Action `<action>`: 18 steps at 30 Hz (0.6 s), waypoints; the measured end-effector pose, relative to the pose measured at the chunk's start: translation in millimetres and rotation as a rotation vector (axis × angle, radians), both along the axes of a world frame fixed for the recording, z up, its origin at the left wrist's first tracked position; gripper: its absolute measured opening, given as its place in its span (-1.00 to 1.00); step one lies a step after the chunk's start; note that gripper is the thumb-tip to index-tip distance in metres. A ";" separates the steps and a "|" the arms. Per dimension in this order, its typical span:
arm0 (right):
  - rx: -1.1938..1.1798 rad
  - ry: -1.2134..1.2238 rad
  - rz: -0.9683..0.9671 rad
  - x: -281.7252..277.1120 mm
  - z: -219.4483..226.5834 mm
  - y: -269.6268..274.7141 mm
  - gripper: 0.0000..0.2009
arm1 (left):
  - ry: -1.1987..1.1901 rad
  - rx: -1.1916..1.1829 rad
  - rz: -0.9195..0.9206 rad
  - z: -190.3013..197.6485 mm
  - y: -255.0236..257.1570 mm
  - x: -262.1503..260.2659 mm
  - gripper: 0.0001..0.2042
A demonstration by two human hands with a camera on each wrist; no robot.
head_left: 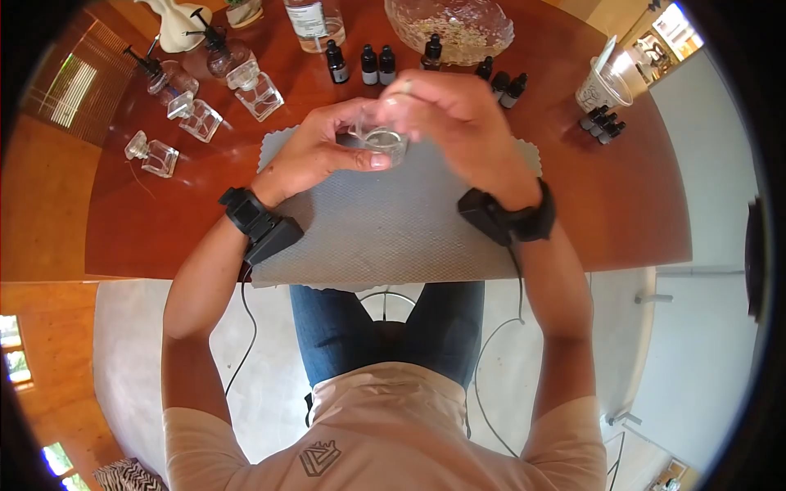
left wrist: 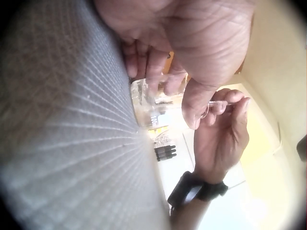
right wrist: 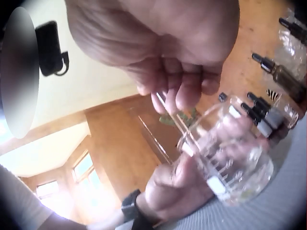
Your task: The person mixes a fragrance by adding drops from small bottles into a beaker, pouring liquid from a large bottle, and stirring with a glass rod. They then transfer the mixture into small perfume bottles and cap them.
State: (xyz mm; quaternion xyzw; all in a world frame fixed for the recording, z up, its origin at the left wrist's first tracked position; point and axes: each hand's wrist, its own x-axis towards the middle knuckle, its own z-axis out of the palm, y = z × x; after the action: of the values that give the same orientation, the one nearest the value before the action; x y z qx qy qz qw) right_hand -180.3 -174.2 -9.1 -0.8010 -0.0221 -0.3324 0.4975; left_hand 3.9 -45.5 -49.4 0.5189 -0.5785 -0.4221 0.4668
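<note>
My left hand (head_left: 315, 154) grips a small clear glass beaker (right wrist: 240, 165) with printed markings, low over the grey textured mat (head_left: 372, 217). A little clear liquid lies at the bottom of the beaker. Above the rim, my right hand (head_left: 463, 127) pinches a thin clear rod (right wrist: 178, 120) between thumb and fingers. In the right wrist view the rod slants down into the beaker's mouth. The right hand looks slightly blurred in the head view.
Several small black-capped dropper bottles (head_left: 369, 65) stand behind the hands. Square glass perfume bottles (head_left: 258, 96) and pump bottles (head_left: 225, 56) are at the left. A large clear bottle (head_left: 313, 23) and a glass bowl (head_left: 450, 29) stand farther back; a patterned cup (head_left: 602, 88) is at the right.
</note>
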 end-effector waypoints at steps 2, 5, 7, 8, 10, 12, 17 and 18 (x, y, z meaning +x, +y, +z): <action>0.009 0.073 -0.019 -3.7 2.0 -8.4 -0.81 | 0.000 -0.028 0.016 -1.3 1.1 -0.9 -0.42; -0.100 0.025 -0.152 -2.3 0.0 -11.6 -0.80 | -0.021 -0.036 0.020 -1.7 -1.1 -3.7 -0.42; -0.133 -0.087 -0.156 6.4 -4.4 4.9 -0.80 | -0.034 0.010 0.019 2.7 0.9 -3.0 -0.41; -0.078 -0.080 -0.083 8.1 -7.9 7.5 -0.82 | -0.042 0.007 0.008 2.9 -0.8 -3.5 -0.41; -0.069 -0.042 0.013 4.5 -2.9 5.6 -0.83 | -0.061 0.005 0.000 3.2 0.8 -1.0 -0.40; -0.083 0.001 0.005 1.1 0.4 -0.7 -0.84 | -0.055 -0.024 0.019 2.3 0.4 -2.1 -0.41; -0.097 -0.103 -0.194 9.9 -12.5 -1.1 -0.84 | -0.034 -0.016 0.014 1.7 -0.7 -4.3 -0.42; -0.120 -0.087 -0.141 9.0 -11.3 0.3 -0.83 | -0.062 0.006 0.009 3.6 0.6 -1.6 -0.42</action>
State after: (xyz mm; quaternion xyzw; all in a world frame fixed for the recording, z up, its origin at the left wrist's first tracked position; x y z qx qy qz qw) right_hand -171.3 -174.0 -20.5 -0.8136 -0.0072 -0.3992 0.4226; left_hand 2.4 -44.9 -45.9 0.5356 -0.5894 -0.4053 0.4489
